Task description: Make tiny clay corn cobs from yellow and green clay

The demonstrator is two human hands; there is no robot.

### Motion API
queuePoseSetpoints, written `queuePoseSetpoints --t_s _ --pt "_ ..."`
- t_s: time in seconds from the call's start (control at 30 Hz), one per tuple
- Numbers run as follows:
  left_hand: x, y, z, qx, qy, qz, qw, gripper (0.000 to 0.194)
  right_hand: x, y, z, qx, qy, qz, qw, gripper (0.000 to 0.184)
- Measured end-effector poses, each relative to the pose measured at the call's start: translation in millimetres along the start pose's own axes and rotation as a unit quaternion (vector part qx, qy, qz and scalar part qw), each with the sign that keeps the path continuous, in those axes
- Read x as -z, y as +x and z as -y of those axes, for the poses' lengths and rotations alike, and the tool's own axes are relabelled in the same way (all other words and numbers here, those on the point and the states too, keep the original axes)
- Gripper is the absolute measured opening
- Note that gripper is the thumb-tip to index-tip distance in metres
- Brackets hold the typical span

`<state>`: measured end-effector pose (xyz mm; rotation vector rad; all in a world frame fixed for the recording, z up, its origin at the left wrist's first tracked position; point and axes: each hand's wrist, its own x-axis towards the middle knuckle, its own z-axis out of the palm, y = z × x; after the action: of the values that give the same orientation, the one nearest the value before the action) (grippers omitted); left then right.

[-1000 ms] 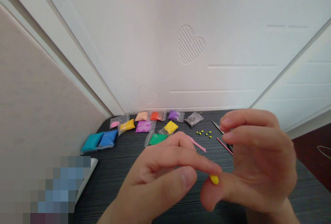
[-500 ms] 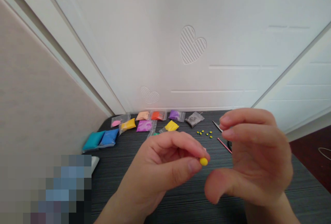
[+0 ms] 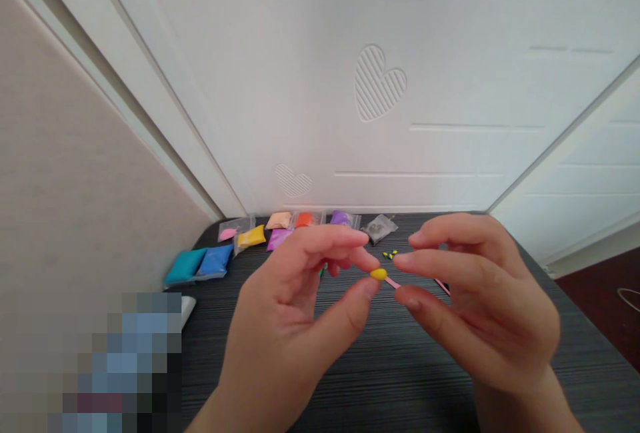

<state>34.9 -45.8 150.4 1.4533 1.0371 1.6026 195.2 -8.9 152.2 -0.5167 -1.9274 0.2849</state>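
Observation:
Between the thumb and a fingertip of my left hand [image 3: 300, 306] is a small yellow piece of clay [image 3: 379, 274], smooth and slightly pointed at one end. Just right of it, my right hand [image 3: 480, 300] holds nothing, its thumb and fingers apart and curved toward the clay. Behind the fingertips, several tiny yellow-and-green pieces [image 3: 390, 255] lie on the dark table. A pink strip [image 3: 393, 282] shows between the hands, and part of a thin pink stick [image 3: 442, 286] shows behind my right hand.
Along the back of the dark wood-grain table [image 3: 210, 346] lie clay packets: teal [image 3: 185, 266], blue [image 3: 215, 260], yellow [image 3: 251, 238], peach [image 3: 279, 220], orange [image 3: 303, 219], purple [image 3: 341, 218] and grey [image 3: 381, 228]. A white panel with embossed hearts [image 3: 380, 83] rises behind them.
The yellow clay went from between my left finger and right thumb into a left-hand pinch, then moved up and left. My right fingers have come closer to it and now cover the scissors.

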Motion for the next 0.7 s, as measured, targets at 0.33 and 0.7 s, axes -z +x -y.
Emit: queuePoseSetpoints --t_s 0.33,0.7 --pt "4.4 -2.9 -3.6 -0.022 0.081 0.035 0.996 0.041 1.8 -0.4 -0.3 0.018 -0.047 0.025 0.998 0.033" --pt "6.3 -1.2 -6.9 -0.018 0.073 0.061 0.995 0.043 1.2 0.8 0.5 0.028 -0.047 0.009 0.998 0.027"
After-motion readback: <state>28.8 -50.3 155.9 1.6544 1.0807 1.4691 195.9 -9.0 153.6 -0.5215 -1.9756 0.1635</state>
